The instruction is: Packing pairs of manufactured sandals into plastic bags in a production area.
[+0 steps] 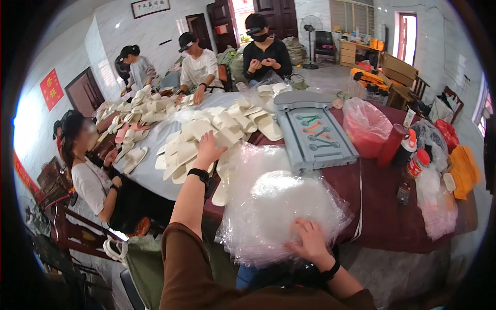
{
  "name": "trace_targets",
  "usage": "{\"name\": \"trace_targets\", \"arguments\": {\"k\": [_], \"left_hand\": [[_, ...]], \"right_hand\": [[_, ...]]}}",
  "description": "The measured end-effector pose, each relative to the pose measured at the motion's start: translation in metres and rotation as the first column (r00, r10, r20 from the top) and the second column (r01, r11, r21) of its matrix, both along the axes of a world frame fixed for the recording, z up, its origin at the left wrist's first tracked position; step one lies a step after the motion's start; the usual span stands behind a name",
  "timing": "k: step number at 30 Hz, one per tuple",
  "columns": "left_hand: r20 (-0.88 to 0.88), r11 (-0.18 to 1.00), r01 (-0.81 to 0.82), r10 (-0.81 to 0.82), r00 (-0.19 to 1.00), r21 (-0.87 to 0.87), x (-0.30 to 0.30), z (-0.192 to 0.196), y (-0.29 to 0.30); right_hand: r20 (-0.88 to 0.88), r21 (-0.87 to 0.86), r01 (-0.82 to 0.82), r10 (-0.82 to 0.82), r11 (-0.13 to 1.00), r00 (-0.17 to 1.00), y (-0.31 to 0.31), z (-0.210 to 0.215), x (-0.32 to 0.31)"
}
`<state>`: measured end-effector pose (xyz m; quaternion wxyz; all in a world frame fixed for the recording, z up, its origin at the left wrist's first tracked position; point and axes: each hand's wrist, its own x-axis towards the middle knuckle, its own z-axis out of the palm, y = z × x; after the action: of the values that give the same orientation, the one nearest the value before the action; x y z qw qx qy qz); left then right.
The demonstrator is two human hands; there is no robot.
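Cream slide slippers lie heaped in front of me on the table. My left hand reaches over the near side of this heap, fingers spread and touching or just above a slipper. A thick stack of clear plastic bags covers the table edge closest to me. On the stack's right part rests my right hand, its fingers extended and nothing gripped in them. Each wrist wears a dark band.
A grey folding plastic stool lies behind the bags. To its right stand a red bag-lined bucket, a flask and a red-lidded jar. Several co-workers sit along the left and far sides, beside more slippers.
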<state>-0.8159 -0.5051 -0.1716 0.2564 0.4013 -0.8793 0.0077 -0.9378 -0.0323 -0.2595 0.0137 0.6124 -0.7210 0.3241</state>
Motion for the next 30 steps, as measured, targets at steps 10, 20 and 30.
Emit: {"name": "trace_targets", "arguments": {"k": [10, 20, 30], "left_hand": [[-0.053, 0.957, -0.254, 0.263, 0.963, 0.139, -0.035, 0.057, 0.0], [-0.953, 0.629, 0.741, -0.004, 0.303, 0.233, -0.016, 0.161, 0.07], [-0.955, 0.251, 0.944, -0.147, 0.257, 0.216, 0.007, 0.17, 0.268]], "right_hand": [[0.038, -0.072, 0.022, -0.019, 0.997, 0.999, 0.005, 0.009, -0.003], [0.034, 0.02, 0.006, -0.007, 1.0, 0.999, 0.005, 0.004, -0.003], [0.522, -0.248, -0.098, 0.218, 0.964, 0.824, 0.004, 0.073, -0.014]]}}
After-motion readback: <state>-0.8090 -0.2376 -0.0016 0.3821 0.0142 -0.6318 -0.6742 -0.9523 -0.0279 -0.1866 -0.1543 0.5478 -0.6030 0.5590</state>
